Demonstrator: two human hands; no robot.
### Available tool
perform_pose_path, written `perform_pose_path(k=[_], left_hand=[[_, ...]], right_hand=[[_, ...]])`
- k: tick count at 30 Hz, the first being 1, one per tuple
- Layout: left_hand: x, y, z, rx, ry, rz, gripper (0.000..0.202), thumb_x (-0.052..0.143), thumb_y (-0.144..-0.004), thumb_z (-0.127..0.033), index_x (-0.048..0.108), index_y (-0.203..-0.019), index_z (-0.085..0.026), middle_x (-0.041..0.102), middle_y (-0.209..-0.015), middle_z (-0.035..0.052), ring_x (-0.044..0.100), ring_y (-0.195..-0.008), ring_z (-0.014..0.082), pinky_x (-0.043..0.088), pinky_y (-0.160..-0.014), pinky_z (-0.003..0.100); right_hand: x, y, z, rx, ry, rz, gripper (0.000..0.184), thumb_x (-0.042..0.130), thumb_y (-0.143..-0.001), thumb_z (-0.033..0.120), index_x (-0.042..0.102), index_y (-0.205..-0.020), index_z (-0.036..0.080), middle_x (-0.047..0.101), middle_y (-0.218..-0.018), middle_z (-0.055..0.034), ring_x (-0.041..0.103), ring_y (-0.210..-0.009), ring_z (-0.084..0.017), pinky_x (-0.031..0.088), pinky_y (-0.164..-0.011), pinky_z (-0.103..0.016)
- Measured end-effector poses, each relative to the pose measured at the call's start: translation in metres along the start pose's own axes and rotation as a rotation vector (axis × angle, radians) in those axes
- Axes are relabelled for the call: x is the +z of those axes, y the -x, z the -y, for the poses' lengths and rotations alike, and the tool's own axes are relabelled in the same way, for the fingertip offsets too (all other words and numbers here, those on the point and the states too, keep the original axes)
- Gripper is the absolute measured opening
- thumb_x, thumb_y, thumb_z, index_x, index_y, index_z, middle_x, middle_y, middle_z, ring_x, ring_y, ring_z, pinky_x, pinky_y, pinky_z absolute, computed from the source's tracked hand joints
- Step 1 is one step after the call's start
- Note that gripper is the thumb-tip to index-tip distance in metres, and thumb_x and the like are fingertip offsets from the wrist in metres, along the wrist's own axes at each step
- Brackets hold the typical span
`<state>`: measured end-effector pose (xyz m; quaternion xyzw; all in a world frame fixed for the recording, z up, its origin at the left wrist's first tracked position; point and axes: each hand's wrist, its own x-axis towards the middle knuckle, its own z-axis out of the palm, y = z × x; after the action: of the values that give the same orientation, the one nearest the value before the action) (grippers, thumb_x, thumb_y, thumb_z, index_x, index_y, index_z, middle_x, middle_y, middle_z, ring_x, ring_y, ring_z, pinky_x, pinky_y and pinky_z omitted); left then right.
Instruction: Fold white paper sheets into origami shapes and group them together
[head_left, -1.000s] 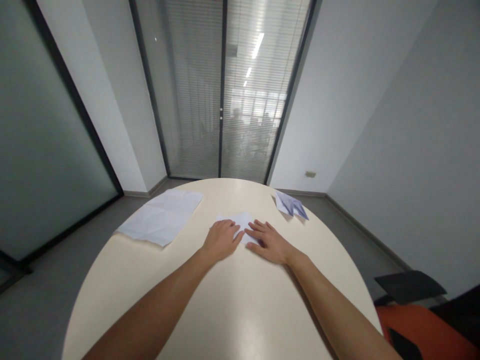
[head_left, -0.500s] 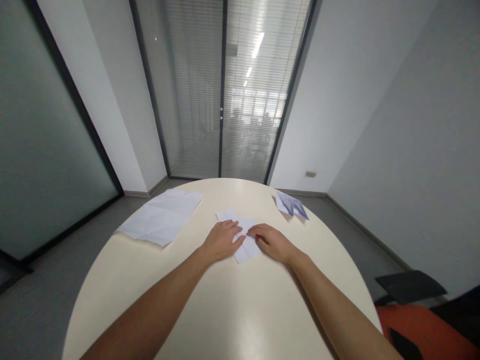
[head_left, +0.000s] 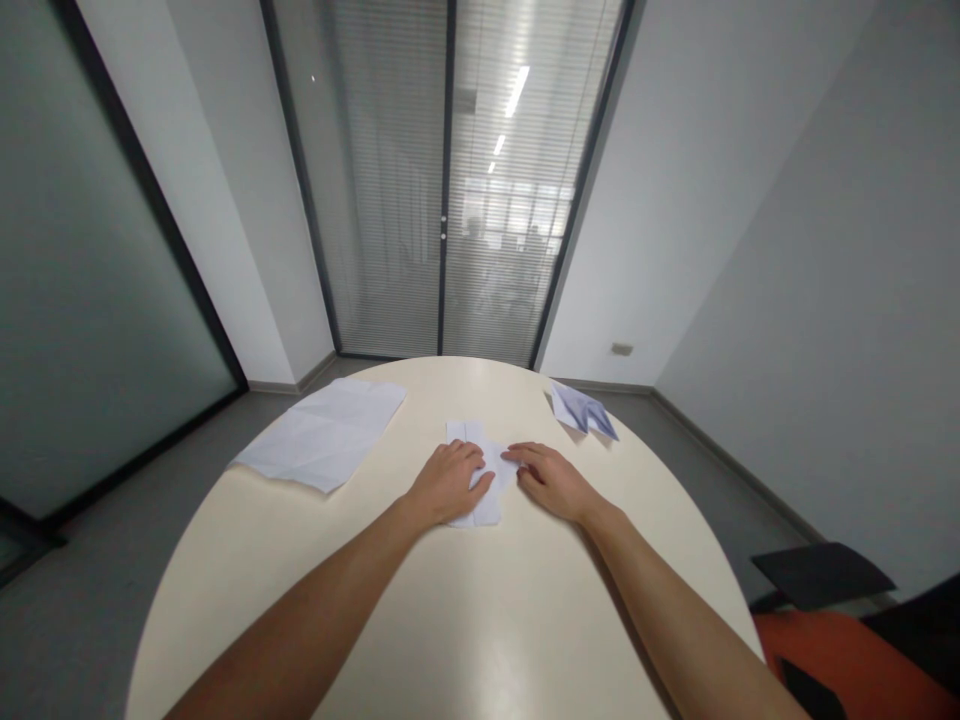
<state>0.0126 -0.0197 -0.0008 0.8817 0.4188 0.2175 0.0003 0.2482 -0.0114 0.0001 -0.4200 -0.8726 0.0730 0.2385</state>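
A folded white paper (head_left: 480, 468) lies lengthwise on the round cream table (head_left: 450, 620), in the middle. My left hand (head_left: 447, 482) rests flat on its left half with fingers stretched out. My right hand (head_left: 549, 480) lies at the paper's right edge, fingers slightly curled and pressing on it. Neither hand lifts the paper off the table.
A creased, unfolded white sheet (head_left: 324, 432) lies at the table's far left. A folded paper shape (head_left: 582, 409) sits at the far right edge. An orange and black chair (head_left: 847, 630) stands at the lower right. Glass doors with blinds (head_left: 442, 180) are beyond the table.
The folded paper has turned from a slanted position to lie straight away from me. Both hands shifted with it, the right hand drawing back to its right edge.
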Motion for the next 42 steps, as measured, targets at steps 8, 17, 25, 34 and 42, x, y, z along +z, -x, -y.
perform_pose_path(k=[8,17,25,34,42], left_hand=[[-0.005,-0.001,-0.006,-0.017,-0.026,0.015,0.033,0.050,-0.096,-0.042,0.072,-0.099,-0.018,0.072,-0.104,0.0098,0.062,-0.100,0.0257,0.044,-0.090,0.041],[-0.009,-0.001,-0.011,0.014,-0.059,0.073,0.042,0.060,-0.086,-0.053,0.070,-0.105,-0.018,0.072,-0.107,0.0107,0.061,-0.102,0.0314,0.044,-0.089,0.045],[-0.003,-0.001,-0.005,0.074,-0.001,0.079,0.024,0.057,-0.088,-0.028,0.071,-0.105,-0.019,0.071,-0.110,0.0080,0.065,-0.101,0.0252,0.046,-0.094,0.039],[-0.002,0.002,0.003,0.041,0.163,0.079,0.021,0.056,-0.088,-0.026,0.068,-0.104,-0.021,0.069,-0.113,0.0036,0.066,-0.099,0.0202,0.051,-0.090,0.030],[0.001,-0.001,0.009,-0.083,0.076,-0.002,0.015,0.059,-0.090,-0.032,0.069,-0.094,-0.022,0.072,-0.100,0.0038,0.064,-0.097,0.0225,0.051,-0.083,0.032]], right_hand=[[-0.005,-0.002,0.005,-0.036,-0.008,-0.014,0.043,0.050,-0.082,0.009,0.067,-0.121,0.018,0.068,-0.113,-0.0098,0.062,-0.105,-0.023,0.048,-0.097,-0.037],[-0.006,-0.003,0.006,-0.076,-0.005,-0.064,0.022,0.055,-0.086,0.012,0.069,-0.101,0.020,0.068,-0.101,-0.0082,0.062,-0.096,-0.023,0.049,-0.088,-0.037],[-0.007,-0.003,0.005,-0.081,-0.015,-0.087,0.023,0.059,-0.086,0.015,0.067,-0.106,0.021,0.070,-0.111,-0.0082,0.062,-0.106,-0.024,0.048,-0.096,-0.040],[0.000,0.002,-0.006,0.013,0.070,0.015,0.026,0.058,-0.092,0.030,0.070,-0.115,0.025,0.070,-0.124,-0.0087,0.061,-0.120,-0.027,0.036,-0.110,-0.053],[0.000,0.001,-0.012,0.055,0.101,0.018,0.026,0.052,-0.099,0.039,0.072,-0.109,0.026,0.072,-0.120,-0.0067,0.064,-0.115,-0.026,0.038,-0.106,-0.048]])
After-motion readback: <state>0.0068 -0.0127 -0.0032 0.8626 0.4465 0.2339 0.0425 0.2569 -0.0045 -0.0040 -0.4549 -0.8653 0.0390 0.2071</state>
